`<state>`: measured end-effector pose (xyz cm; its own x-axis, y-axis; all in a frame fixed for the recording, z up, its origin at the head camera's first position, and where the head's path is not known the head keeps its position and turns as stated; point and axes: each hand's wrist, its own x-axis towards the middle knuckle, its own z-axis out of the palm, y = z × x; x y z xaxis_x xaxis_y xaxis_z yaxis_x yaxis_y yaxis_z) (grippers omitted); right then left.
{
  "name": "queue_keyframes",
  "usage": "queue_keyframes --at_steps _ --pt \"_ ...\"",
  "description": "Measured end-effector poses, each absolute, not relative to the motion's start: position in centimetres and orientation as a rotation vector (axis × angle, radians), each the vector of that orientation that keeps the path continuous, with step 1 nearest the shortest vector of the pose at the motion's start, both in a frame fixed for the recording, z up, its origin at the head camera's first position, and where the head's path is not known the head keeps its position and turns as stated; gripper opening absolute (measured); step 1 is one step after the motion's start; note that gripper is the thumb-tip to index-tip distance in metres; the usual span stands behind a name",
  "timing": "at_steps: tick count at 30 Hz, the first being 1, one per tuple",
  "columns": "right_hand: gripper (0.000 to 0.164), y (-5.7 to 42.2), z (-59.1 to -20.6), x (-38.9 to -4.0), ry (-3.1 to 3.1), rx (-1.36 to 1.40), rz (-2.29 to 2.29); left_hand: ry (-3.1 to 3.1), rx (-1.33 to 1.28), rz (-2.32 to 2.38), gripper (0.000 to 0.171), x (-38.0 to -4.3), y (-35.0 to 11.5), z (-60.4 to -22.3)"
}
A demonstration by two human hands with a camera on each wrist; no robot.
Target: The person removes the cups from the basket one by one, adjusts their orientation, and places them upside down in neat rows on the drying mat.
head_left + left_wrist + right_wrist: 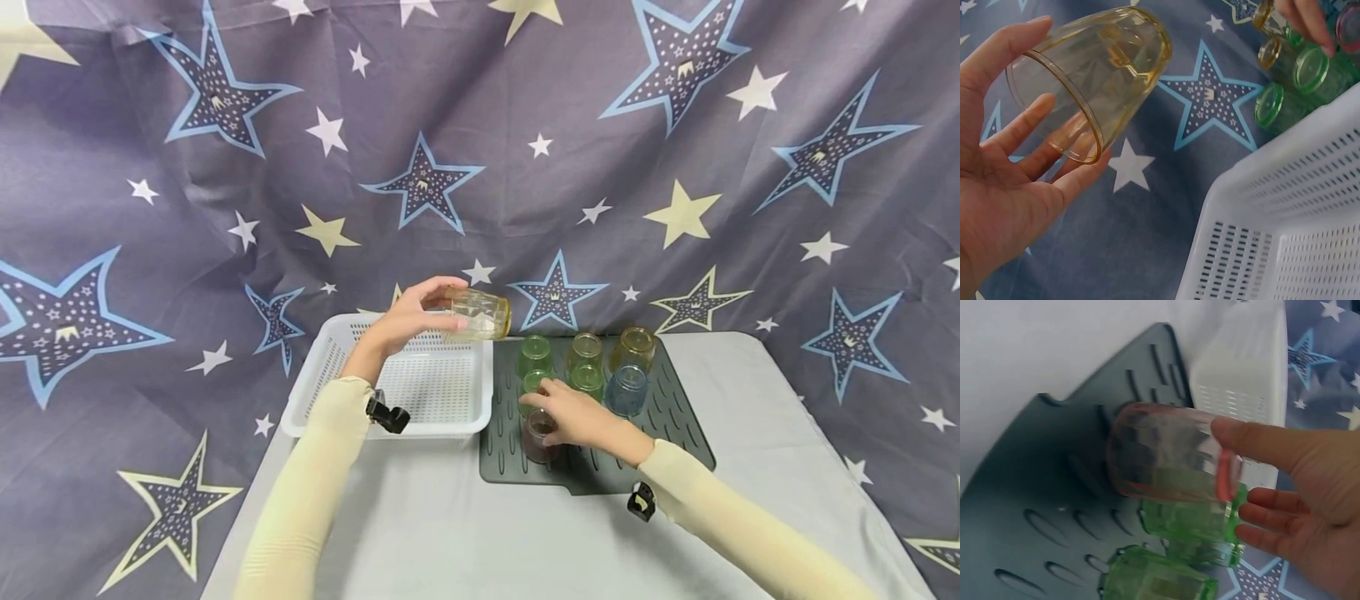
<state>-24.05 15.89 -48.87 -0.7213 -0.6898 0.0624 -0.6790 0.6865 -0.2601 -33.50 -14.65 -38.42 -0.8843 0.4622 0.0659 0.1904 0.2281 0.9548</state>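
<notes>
A clear yellow glass tumbler (pixel 1116 69) is tipped on its side in my left hand (pixel 420 315), raised over the right part of the white basket (pixel 486 392). The thumb lies on one side of its rim and the fingers on the other. My right hand (pixel 581 414) is over the front left of the dark drying mat (pixel 517 471). Its thumb touches a pink glass (pixel 1169 453) standing there, near the upper end. The other fingers are spread across the far side, beside green glasses (pixel 1188 519) just behind it.
Behind the pink glass stand green glasses (pixel 535 352), a yellowish glass (pixel 585 348), an amber glass (pixel 636 343) and a blue glass (pixel 627 392) on the mat. The basket adjoins the mat's left edge. A star-patterned curtain (pixel 480 200) hangs behind the white-covered table (pixel 442 525).
</notes>
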Motion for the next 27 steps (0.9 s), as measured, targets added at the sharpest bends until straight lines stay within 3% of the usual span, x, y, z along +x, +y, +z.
queue_keyframes --at_steps 8,16,27 --pt "0.07 16.6 -45.8 -25.2 2.858 -1.019 -0.686 2.143 0.66 1.866 0.062 -33.6 -13.5 -38.6" --pt "0.088 16.8 -41.8 -26.9 2.881 -0.882 -1.185 1.93 0.672 1.991 0.058 -33.5 -12.0 -38.7" --pt "0.097 16.4 -38.4 -27.7 2.829 -0.967 -1.584 1.809 0.702 1.998 0.056 -33.0 -9.7 -38.5"
